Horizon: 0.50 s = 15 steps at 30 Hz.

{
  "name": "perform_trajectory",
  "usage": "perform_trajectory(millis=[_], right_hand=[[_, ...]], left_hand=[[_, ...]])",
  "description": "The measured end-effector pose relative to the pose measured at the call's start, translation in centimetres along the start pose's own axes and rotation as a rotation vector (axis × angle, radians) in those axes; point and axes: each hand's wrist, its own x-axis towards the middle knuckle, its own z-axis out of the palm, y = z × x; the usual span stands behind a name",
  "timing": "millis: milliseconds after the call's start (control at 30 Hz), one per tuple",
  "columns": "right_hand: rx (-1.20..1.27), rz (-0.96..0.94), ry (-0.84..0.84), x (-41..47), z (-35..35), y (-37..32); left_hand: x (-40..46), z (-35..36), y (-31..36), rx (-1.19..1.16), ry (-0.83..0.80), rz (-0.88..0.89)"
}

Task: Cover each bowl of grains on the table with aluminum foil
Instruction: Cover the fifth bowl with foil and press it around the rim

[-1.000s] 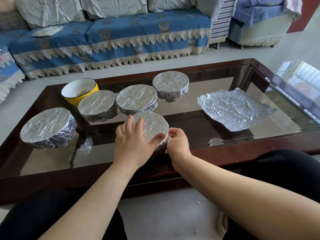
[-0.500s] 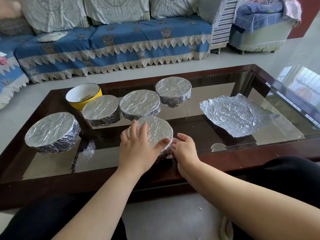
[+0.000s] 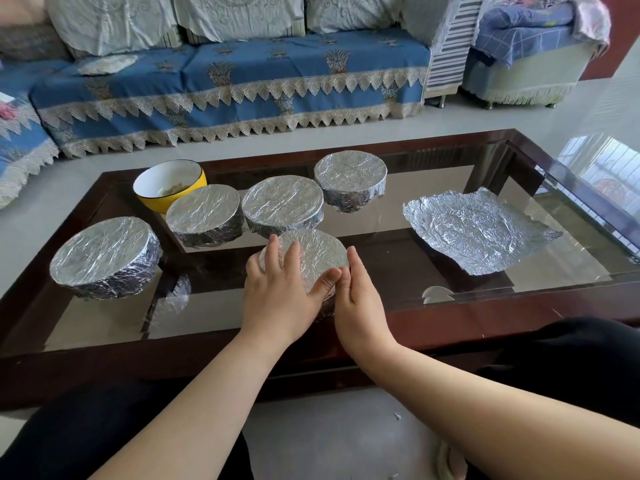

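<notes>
Near-centre foil-covered bowl (image 3: 313, 258) on the glass table (image 3: 450, 303), close to the near edge. Left hand (image 3: 280, 299) laid flat on its foil top, fingers straight and spread, thumb out along the near rim. Right hand (image 3: 356, 303) edge-on against the bowl's right side, fingers straight and together, pressing the foil skirt in; not curled round anything. Looks like final smoothing on this one. Four more wrapped bowls: one far left (image 3: 104, 258), three in a row behind (image 3: 204, 214) (image 3: 282, 206) (image 3: 351, 180). Yellow bowl (image 3: 166, 185) at far left still uncovered, grains visible inside. Loose crumpled foil sheet (image 3: 478, 230) lying flat at right, well apart from the yellow bowl. So roughly one bowl left, judging from layout. Risks: pushing sideways with the right hand on smooth glass likely slides the bowl left or toward the near edge unless the left keeps weight on top. Too much palm pressure could dent or tear the foil lid into the grains. Foil sheet already creased, so may rip or fail to hold at the rim when reshaped. Reaching for the yellow bowl means crossing the wrapped row; forearm could clip a lid or knock a bowl. Small pale object under the glass near right (image 3: 438, 294), unclear what.
</notes>
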Motion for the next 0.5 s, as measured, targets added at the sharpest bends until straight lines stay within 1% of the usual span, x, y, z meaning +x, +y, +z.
perform_trajectory(millis=[167,267,333,400,500], right_hand=[[0.049,0.079,0.023,0.7,-0.5,-0.4],[0.027,0.159,-0.006,1.6,-1.1,-0.9],[0.044,0.289,-0.020,2.7,-1.5,-1.0],[0.112,0.421,-0.070,4.0,-1.8,-1.0],[0.408,0.584,-0.179,4.9,-2.8,-1.2]], left_hand=[[0.2,0.3,-0.1,0.013,-0.016,0.003],[0.4,0.4,-0.4,0.002,-0.021,0.033],[0.5,0.1,-0.9,-0.114,-0.056,0.053],[0.9,-0.4,-1.8,-0.318,-0.095,0.050],[1.3,-1.2,-3.0,-0.601,-0.098,-0.048]])
